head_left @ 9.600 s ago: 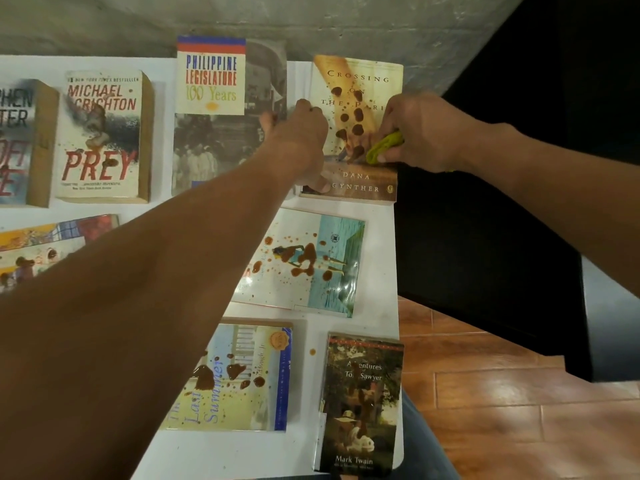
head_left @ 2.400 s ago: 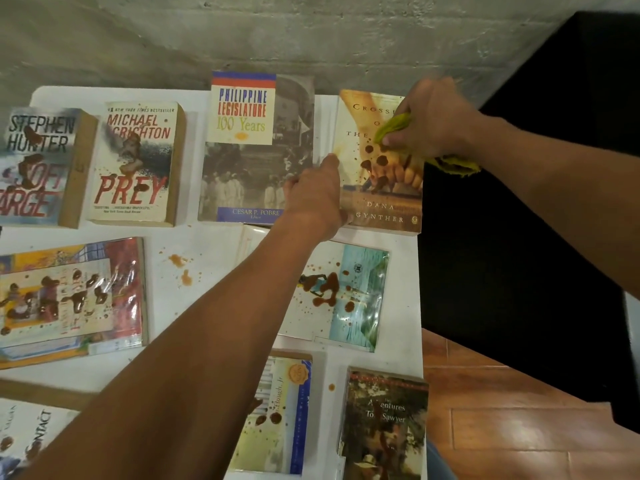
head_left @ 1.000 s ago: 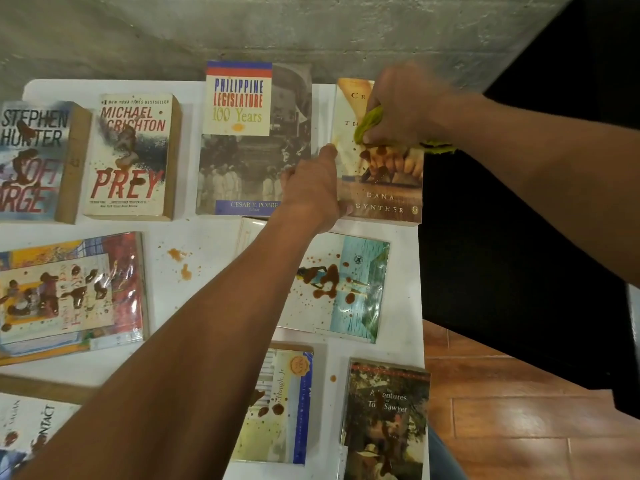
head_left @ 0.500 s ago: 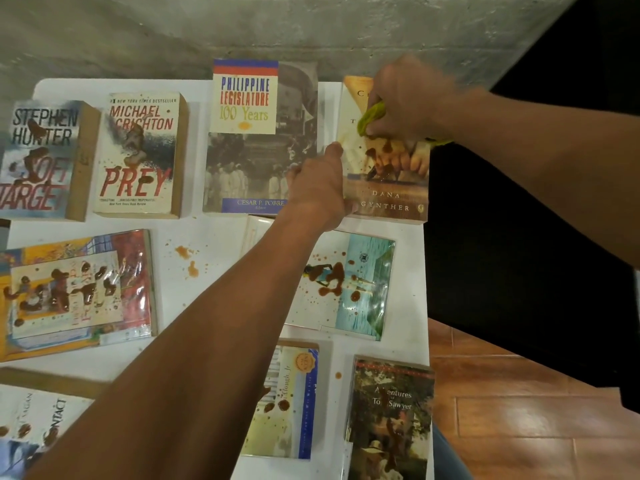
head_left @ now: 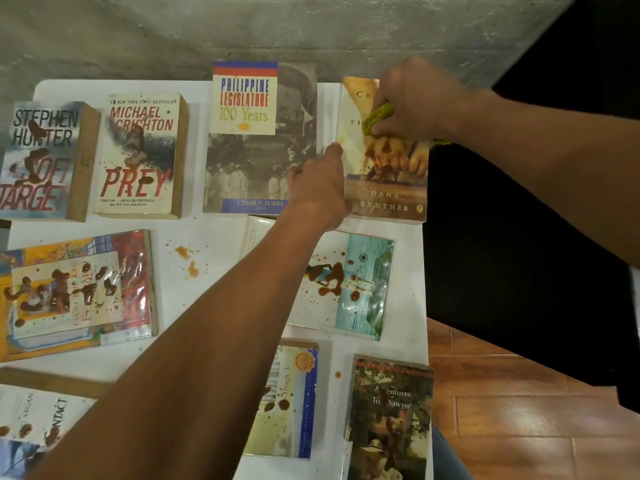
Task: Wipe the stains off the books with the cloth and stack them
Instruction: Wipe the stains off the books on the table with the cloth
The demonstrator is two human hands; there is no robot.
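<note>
Stained Soft Target (head_left: 38,157) and Prey (head_left: 140,155) lay far left on the white table (head_left: 214,244). Left hand (head_left: 320,188) gripped the Gynther book's (head_left: 391,188) left edge, far-right corner. Right hand (head_left: 412,98) clenched the green cloth (head_left: 377,117) against its smeared cover.

I see white table (head_left: 214,237) filling left and centre of view, brown sauce splatter (head_left: 187,259) on bare top near middle. Grey concrete wall (head_left: 242,26) runs across 12 o'clock, just behind table's far edge. Dark black surface (head_left: 519,254) at 3 o'clock, beside table's right edge. Glossy wooden plank floor (head_left: 519,420) at 4 to 5 o'clock.
</note>
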